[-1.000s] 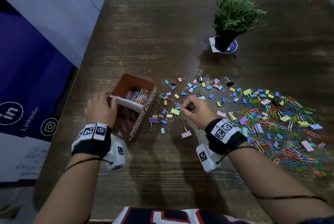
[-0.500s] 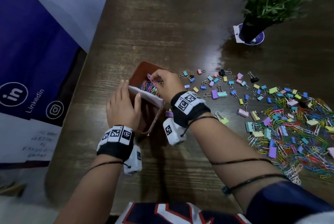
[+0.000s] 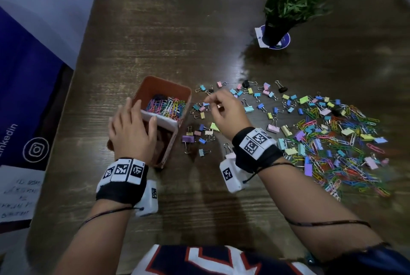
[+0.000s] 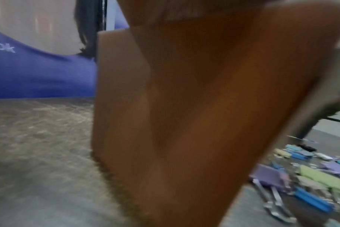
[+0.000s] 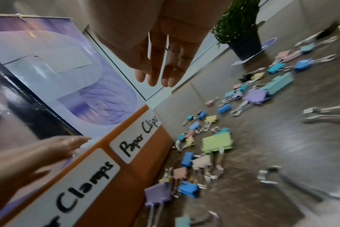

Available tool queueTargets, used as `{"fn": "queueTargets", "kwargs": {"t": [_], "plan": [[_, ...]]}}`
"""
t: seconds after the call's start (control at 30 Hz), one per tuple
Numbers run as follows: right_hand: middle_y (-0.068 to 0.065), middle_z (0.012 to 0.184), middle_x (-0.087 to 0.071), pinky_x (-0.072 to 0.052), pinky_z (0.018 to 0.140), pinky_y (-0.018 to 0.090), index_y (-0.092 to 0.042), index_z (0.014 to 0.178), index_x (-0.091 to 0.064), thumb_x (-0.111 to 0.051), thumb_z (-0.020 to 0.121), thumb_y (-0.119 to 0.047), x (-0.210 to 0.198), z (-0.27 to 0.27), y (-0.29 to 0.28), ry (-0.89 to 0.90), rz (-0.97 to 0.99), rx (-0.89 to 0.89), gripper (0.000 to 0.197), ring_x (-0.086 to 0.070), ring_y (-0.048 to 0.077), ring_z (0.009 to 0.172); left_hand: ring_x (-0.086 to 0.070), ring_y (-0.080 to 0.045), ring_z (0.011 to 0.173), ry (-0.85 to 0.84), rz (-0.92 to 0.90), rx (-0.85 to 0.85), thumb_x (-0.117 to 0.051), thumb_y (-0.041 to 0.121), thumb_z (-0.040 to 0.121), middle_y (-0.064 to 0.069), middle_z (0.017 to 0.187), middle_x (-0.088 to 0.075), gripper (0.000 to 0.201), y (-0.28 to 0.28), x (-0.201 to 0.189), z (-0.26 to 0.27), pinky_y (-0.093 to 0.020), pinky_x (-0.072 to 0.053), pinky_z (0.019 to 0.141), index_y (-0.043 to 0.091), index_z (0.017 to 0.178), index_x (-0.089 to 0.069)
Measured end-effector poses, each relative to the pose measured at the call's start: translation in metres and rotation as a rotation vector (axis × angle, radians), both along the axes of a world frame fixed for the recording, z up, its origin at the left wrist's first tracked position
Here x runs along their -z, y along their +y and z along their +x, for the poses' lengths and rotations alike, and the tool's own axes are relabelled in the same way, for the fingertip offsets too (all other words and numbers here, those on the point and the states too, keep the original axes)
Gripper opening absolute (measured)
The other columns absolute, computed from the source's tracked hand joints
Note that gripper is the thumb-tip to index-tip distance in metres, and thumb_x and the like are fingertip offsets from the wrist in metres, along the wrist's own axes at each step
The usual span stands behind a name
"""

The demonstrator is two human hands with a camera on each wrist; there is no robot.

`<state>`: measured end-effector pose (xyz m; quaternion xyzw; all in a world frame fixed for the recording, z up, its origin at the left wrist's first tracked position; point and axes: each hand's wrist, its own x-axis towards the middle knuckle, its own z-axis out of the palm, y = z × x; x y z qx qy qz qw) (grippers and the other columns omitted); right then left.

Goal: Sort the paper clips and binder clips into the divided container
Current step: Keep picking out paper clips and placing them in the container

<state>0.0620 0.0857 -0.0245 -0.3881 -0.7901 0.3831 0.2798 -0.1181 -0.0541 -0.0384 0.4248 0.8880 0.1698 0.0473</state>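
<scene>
Right hand empty, fingers loose, above binder clips at frame centre. Left hand flat, steadying box centre-left. Risk: mixed pile right; binder clip could land among paper clips.

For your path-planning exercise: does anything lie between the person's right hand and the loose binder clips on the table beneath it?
Nothing visible does. The right hand hovers empty, fingers relaxed, directly over the scattered binder clips beside the divided container. The left hand rests on the container's divider, off to the side.
</scene>
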Motion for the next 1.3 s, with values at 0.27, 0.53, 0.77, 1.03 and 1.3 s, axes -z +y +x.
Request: {"fn": "queueTargets", "kwargs": {"t": [0.27, 0.53, 0.77, 1.03, 1.3], "plan": [[0.002, 0.095, -0.063, -0.049, 0.079, 0.032, -0.009, 0.094, -0.065, -0.053, 0.086, 0.001, 0.018, 0.109, 0.003, -0.207, 0.025, -0.042, 0.017, -0.058, 0.019, 0.088, -0.032, -0.031, 0.135, -0.010, 0.084, 0.426, -0.056, 0.030, 0.091, -0.008, 0.136, -0.052, 0.026, 0.049, -0.008, 0.087, -0.048, -0.027, 0.111, 0.014, 0.108, -0.067], [-0.002, 0.091, -0.061, -0.042, 0.073, 0.025, -0.014, 0.093, -0.064, -0.055, 0.088, -0.007, 0.031, 0.240, 0.028, -0.396, -0.068, -0.046, 0.012, -0.053, 0.012, 0.083, -0.044, -0.024, 0.112, -0.117, -0.164, 0.670, -0.054, 0.035, 0.093, -0.003, 0.117, -0.053, 0.028, 0.077, 0.022, 0.202, -0.035, -0.038, 0.094, 0.017, 0.111, -0.065], [-0.005, 0.087, -0.057, -0.048, 0.073, 0.028, -0.016, 0.094, -0.067, -0.060, 0.087, -0.015, 0.038, 0.284, 0.029, -0.546, -0.076, -0.209, 0.009, -0.051, 0.010, 0.081, -0.043, -0.023, 0.112, -0.098, -0.303, 0.659, -0.051, 0.044, 0.094, -0.002, 0.112, -0.054, 0.031, 0.093, 0.040, 0.266, -0.033, -0.034, 0.089, 0.021, 0.111, -0.063], [-0.003, 0.109, -0.053, -0.048, 0.086, 0.038, -0.021, 0.105, -0.059, -0.062, 0.089, -0.030, 0.048, 0.281, 0.019, -0.752, -0.014, -0.391, 0.019, -0.043, 0.016, 0.109, -0.046, -0.017, 0.103, -0.253, -0.253, 0.458, -0.066, 0.042, 0.085, 0.005, 0.096, -0.051, 0.025, 0.106, 0.054, 0.293, -0.032, -0.040, 0.080, 0.022, 0.099, -0.061], [0.000, 0.115, -0.050, -0.046, 0.081, 0.033, -0.019, 0.113, -0.058, -0.057, 0.092, -0.025, 0.046, 0.285, 0.020, -0.781, 0.142, -0.463, 0.022, -0.041, 0.019, 0.112, -0.049, -0.017, 0.097, -0.258, -0.281, 0.380, -0.063, 0.032, 0.087, 0.006, 0.089, -0.054, 0.007, 0.111, 0.057, 0.296, -0.032, -0.044, 0.077, 0.026, 0.085, -0.060]]}}
